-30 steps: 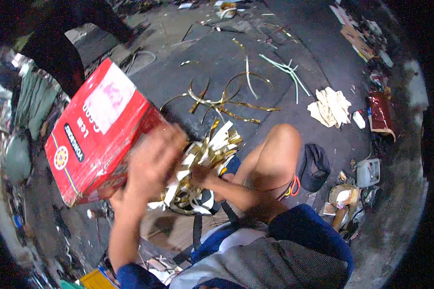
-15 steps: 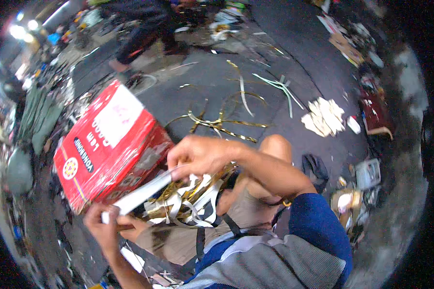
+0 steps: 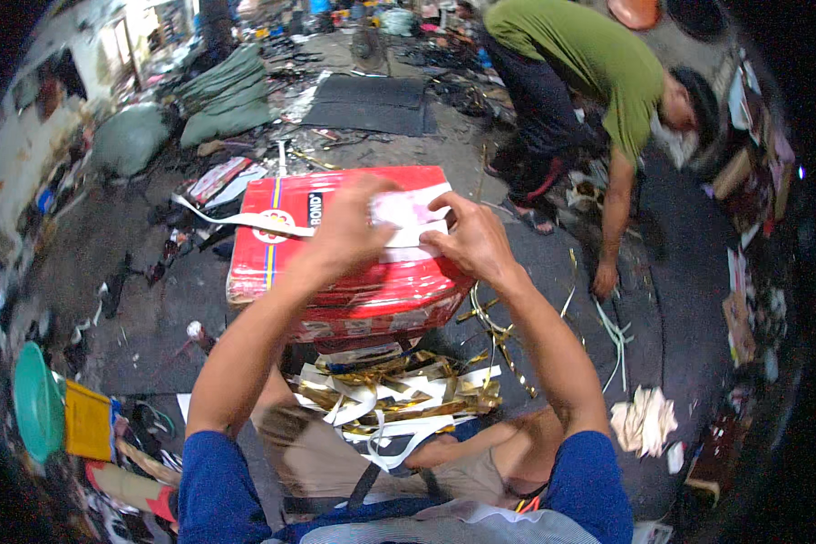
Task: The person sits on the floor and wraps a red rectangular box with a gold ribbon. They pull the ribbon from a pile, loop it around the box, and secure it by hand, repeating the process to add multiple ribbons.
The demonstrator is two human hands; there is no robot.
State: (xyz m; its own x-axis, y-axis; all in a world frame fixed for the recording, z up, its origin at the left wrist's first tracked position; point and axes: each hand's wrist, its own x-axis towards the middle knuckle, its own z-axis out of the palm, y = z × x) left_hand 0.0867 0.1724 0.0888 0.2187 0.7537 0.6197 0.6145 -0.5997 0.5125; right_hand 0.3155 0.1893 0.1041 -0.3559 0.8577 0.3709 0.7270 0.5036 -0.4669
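A red box (image 3: pixel 363 295) wrapped in clear plastic stands in front of me, a white patch on its top. Across that top runs a white strip (image 3: pixel 236 219), its free end curling off to the left. My left hand (image 3: pixel 349 231), blurred by motion, is closed on the strip over the middle of the box. To its right, my right hand (image 3: pixel 476 240) pinches the strip between thumb and fingers at the white patch. Below the box, a loose bundle of gold and white strips (image 3: pixel 426 390) lies between my legs.
At the right, a person in a green shirt (image 3: pixel 576 54) bends down, one hand at the pale strips (image 3: pixel 615 335) on the floor. A crumpled cream cloth (image 3: pixel 644 422) lies nearer. At left are a yellow container (image 3: pixel 89 419), a green basin (image 3: pixel 38 399) and grey-green sacks (image 3: pixel 131 140).
My view has turned; the box now sits squarely ahead. My hands have brought the strip from above the bundle up onto the box top. The other person now shows bending at the right.
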